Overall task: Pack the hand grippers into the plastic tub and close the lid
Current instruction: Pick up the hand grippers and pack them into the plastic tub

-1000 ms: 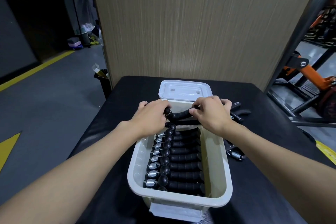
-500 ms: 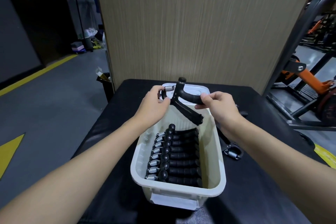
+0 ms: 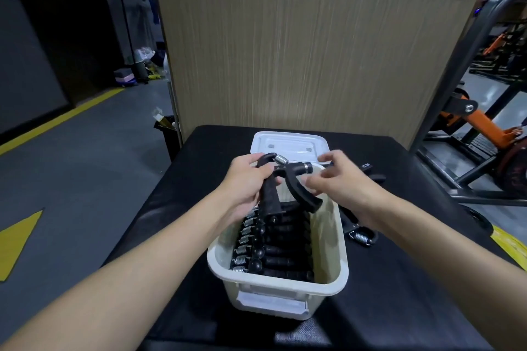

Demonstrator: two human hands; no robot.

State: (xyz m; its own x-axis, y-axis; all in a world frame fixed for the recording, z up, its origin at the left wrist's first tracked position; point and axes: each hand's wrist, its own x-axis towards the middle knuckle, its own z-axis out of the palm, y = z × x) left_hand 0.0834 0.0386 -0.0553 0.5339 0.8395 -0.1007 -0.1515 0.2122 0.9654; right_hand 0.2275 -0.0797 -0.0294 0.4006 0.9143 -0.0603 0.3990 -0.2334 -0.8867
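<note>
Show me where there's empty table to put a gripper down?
Bare table lies left of the tub, up to the table's edge, and right of its near corner. Crowded: loose grippers beside the tub's right wall, the lid behind it, packed grippers inside the tub.

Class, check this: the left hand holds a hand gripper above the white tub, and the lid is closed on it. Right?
No. The left hand does hold a hand gripper above the white tub, but the lid is off: the head view shows it lying on the table beyond the open tub.
</note>
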